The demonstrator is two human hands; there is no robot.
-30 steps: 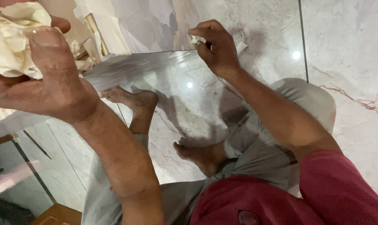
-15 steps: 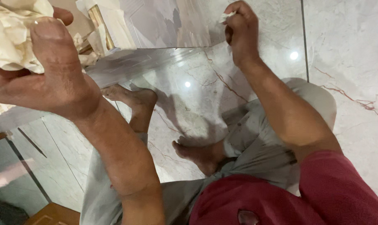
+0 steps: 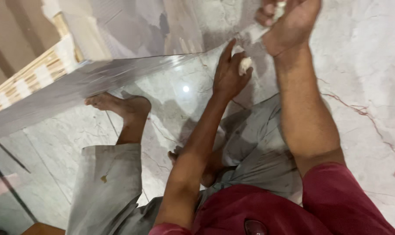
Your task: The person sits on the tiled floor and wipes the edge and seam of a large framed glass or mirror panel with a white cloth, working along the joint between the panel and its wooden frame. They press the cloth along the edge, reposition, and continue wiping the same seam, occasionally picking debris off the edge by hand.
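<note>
Floor: polished grey-white marble tiles (image 3: pixel 363 78) w/ reddish veins at right; bright light spot reflected near centre. Wooden slatted frame (image 3: pixel 30 80) upper left, pale strips across it. Grey trousers (image 3: pixel 106 187) on legs, small stain at left knee. Bare foot (image 3: pixel 119 104) on floor. Dark red shirt (image 3: pixel 267 209) at bottom.

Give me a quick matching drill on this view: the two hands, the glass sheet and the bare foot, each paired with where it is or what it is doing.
Things:
1. left hand
2. right hand
3. glass sheet
4. bare foot

States:
A. seen through the glass, resting on the marble floor
B. at the top edge of the view, gripping a pale strip
C. clear pane lying across the lap
D. pressing a small pale wad onto the glass edge

Pairs: 1-D, 2-B, 3-C, 4-A
</note>
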